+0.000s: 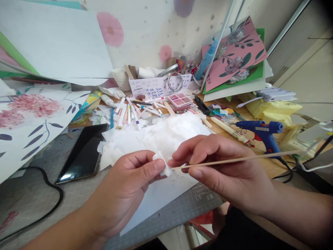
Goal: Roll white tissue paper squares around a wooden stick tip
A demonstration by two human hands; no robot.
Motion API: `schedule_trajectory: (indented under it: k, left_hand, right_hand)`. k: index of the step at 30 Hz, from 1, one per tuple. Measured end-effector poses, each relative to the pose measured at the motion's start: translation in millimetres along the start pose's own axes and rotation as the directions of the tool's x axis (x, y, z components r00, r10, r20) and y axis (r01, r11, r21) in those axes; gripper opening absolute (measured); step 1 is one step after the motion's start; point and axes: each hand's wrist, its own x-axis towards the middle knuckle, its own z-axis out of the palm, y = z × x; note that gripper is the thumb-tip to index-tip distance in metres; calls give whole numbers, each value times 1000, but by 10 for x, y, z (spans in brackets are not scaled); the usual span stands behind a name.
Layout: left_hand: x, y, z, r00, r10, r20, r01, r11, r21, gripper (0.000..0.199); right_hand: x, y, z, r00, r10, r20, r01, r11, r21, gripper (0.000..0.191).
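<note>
Between thumb and fingers, my left hand (137, 173) pinches a small piece of white tissue paper (160, 160). My right hand (221, 166) grips a thin wooden stick (234, 159), which slants up slightly to the right past my wrist. The stick's left tip meets the tissue piece at my left fingertips. Whether the tissue is stuck to the tip, I cannot tell. Behind both hands lies a heap of white tissue pieces (179, 126) on a white paper sheet (148, 205).
A black phone (83, 151) lies left on the grey cutting mat (200, 201). At the right are a blue glue gun (262, 130) and a yellow packet (275, 111). Several markers (134, 113) are scattered behind the heap. A pink flower picture (234, 57) leans at the back right.
</note>
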Motion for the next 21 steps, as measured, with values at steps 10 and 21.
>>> schedule_trajectory:
  k: [10, 21]
  left_hand:
    - [-15, 2, 1, 1000, -16, 4, 16, 1000, -9, 21]
    - [-25, 7, 18, 999, -26, -30, 25, 999, -41, 23]
  right_hand:
    - [32, -57, 7, 960, -260, 104, 280, 897, -343, 7]
    - [25, -60, -2, 940, -298, 165, 340, 841, -420, 9]
